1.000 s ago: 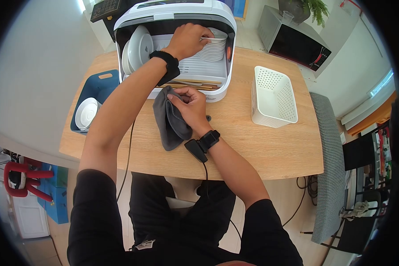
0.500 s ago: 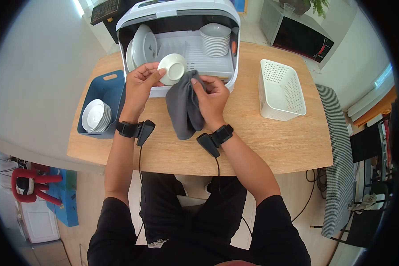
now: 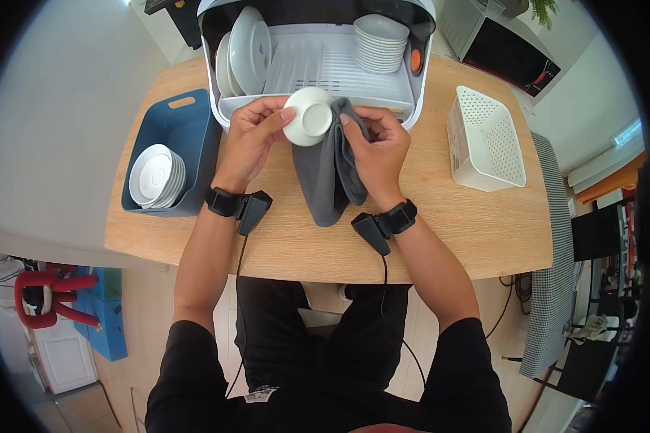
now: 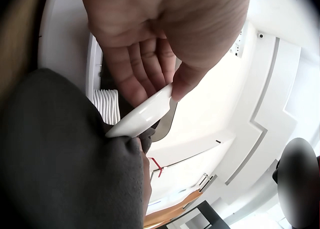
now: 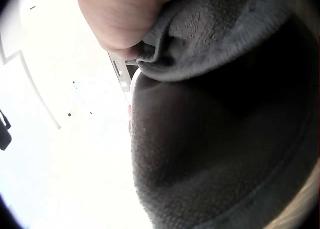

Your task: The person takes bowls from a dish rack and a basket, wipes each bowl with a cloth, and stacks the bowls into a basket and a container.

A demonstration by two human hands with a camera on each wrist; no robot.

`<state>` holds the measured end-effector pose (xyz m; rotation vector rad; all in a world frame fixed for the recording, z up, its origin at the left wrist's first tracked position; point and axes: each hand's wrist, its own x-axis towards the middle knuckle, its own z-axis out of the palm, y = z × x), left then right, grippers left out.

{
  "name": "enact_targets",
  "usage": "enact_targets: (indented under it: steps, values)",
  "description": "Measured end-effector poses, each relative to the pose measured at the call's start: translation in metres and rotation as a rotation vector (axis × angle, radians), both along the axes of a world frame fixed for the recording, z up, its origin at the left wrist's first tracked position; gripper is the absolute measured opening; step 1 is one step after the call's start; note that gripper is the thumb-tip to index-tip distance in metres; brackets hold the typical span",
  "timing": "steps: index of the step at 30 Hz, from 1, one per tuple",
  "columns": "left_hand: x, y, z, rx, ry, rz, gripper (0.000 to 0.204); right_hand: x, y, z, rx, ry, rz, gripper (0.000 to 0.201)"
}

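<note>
In the head view my left hand (image 3: pixel 249 141) pinches a small white dish (image 3: pixel 307 115) by its left edge, thumb on the underside, foot ring facing up. My right hand (image 3: pixel 383 148) grips a folded grey cloth (image 3: pixel 318 180) against the dish's right edge. The left wrist view shows the dish (image 4: pixel 145 114) tilted, its far rim tucked into the cloth (image 4: pixel 65 164). Seen from the right wrist, the cloth (image 5: pixel 190 154) hangs down below my fingers and hides most of the dish. Both hands are just in front of a white dish rack (image 3: pixel 332 68).
Large white plates (image 3: pixel 249 54) stand at the rack's left, and a stack of white dishes (image 3: pixel 380 47) sits at its right. A blue basket (image 3: pixel 206 144) with several stacked dishes (image 3: pixel 152 177) is on the left, a white perforated basket (image 3: pixel 484 137) on the right. Beyond is a microwave (image 3: pixel 509 61).
My left hand has come from the dish stack in the rack, bringing a small dish back to the cloth. My right hand has raised the cloth to the dish's edge.
</note>
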<state>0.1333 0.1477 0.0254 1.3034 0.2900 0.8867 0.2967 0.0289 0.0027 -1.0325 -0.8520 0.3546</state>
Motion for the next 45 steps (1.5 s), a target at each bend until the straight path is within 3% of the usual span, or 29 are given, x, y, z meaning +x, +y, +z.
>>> enact_targets:
  steps: [6,17,20,30,32,36,38,42,44,45]
  values:
    - [0.003,-0.011,-0.002,0.001,-0.063,0.113,0.023,-0.002,-0.002,-0.004,-0.077,-0.093,0.044,0.018]
    - [0.004,-0.025,0.002,0.151,0.034,0.050,0.030,-0.002,0.000,-0.009,-0.022,0.012,0.164,0.018]
    - [0.005,-0.023,-0.003,0.239,-0.034,-0.015,0.030,-0.002,-0.001,-0.012,-0.054,-0.025,0.184,0.019]
    - [0.008,-0.023,-0.009,0.323,0.044,0.036,0.035,-0.005,0.000,-0.016,-0.079,-0.036,0.207,0.023]
    - [0.005,-0.024,-0.003,0.474,0.238,0.122,0.031,-0.006,0.000,-0.018,-0.051,-0.039,0.211,0.023]
    - [0.007,-0.012,-0.014,0.598,0.139,0.187,0.031,-0.005,0.000,-0.018,-0.069,-0.062,0.211,0.024]
    - [0.005,-0.008,-0.014,0.837,0.202,0.265,0.028,-0.006,-0.001,-0.016,-0.074,-0.048,0.203,0.024]
    - [0.010,-0.014,-0.014,0.685,0.073,0.213,0.030,-0.005,-0.002,-0.016,-0.078,-0.036,0.211,0.024]
    - [0.009,-0.018,-0.011,0.444,0.012,0.112,0.035,-0.007,-0.003,-0.013,-0.070,-0.053,0.208,0.023]
    - [0.009,-0.020,-0.008,0.445,0.012,0.111,0.035,-0.008,-0.004,-0.012,-0.069,-0.053,0.207,0.023]
